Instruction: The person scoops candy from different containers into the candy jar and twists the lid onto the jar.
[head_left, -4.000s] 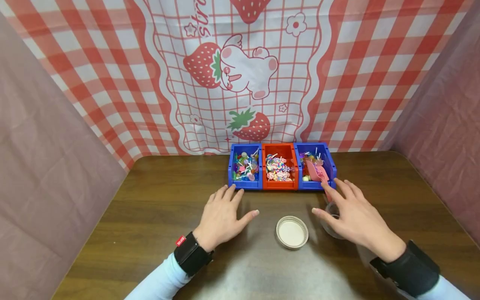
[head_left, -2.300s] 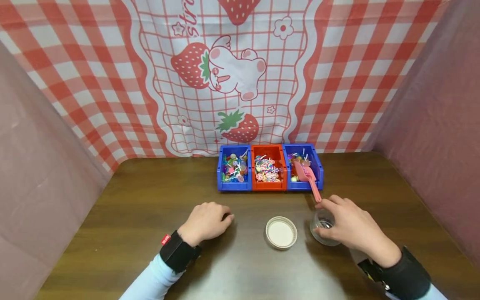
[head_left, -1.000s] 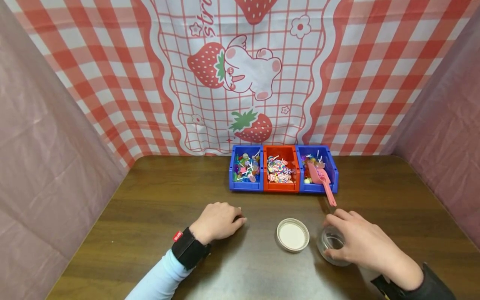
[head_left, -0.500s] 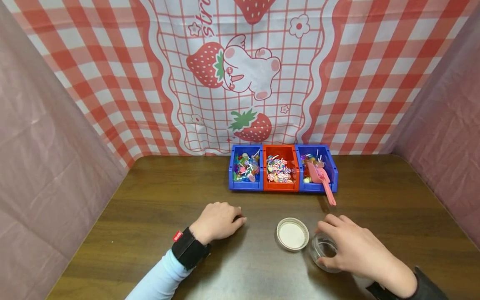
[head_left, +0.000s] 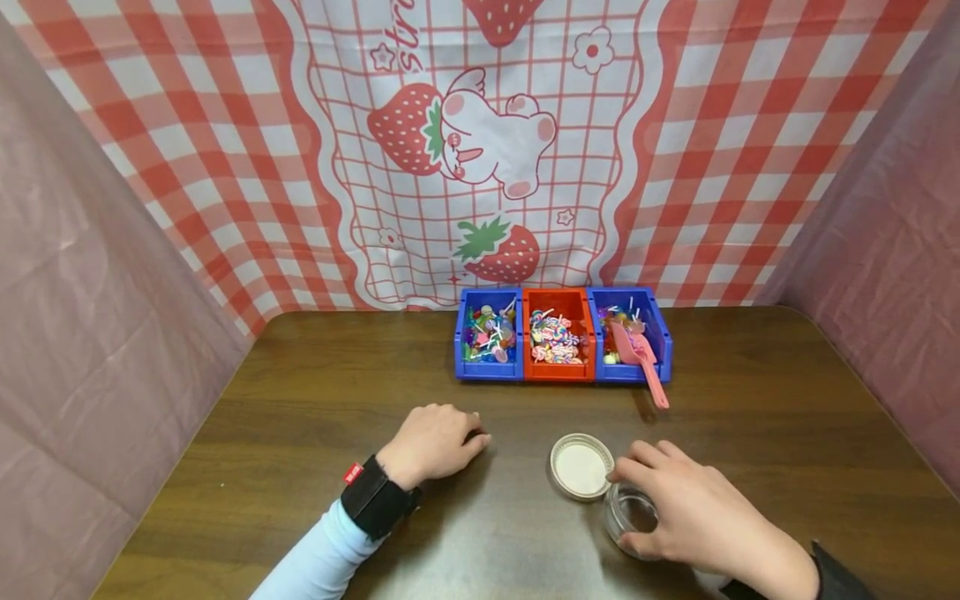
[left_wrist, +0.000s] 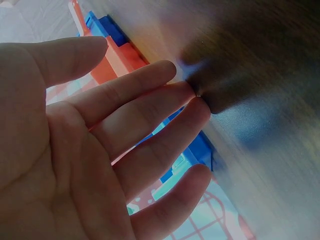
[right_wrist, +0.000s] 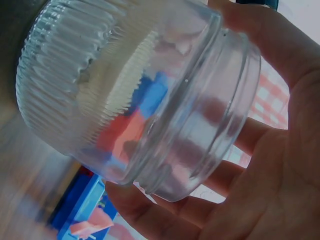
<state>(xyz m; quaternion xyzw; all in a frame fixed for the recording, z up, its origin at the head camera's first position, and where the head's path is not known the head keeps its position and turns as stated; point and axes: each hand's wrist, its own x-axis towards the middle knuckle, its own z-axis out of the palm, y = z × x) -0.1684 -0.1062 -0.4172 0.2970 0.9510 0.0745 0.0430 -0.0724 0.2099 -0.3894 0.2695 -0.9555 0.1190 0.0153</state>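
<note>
My right hand point(head_left: 693, 508) grips a clear jar point(head_left: 621, 523) by its neck, thumb on one side and fingers on the other. In the right wrist view, the jar point(right_wrist: 165, 105) shows a ribbed lower part and a smooth threaded neck. Right beside it, a round lid point(head_left: 581, 468) with a white inside lies on the table. My left hand point(head_left: 433, 446) rests on the table further left, holding nothing. The left wrist view shows its fingers point(left_wrist: 135, 117) loosely bent and spread, some fingertips touching the tabletop.
At the back stand a blue bin point(head_left: 489, 371), a red bin point(head_left: 558, 372) and another blue bin point(head_left: 663, 333), holding small colourful candy-like pieces. A pink scoop point(head_left: 641, 354) lies in the right bin, handle over its front edge. A checked cloth point(head_left: 720, 167) hangs behind the wooden table point(head_left: 337, 358).
My right hand came down from near the scoop handle, took hold of the jar and slid it left towards the lid. My left hand drew back from the bins and settled on the table.
</note>
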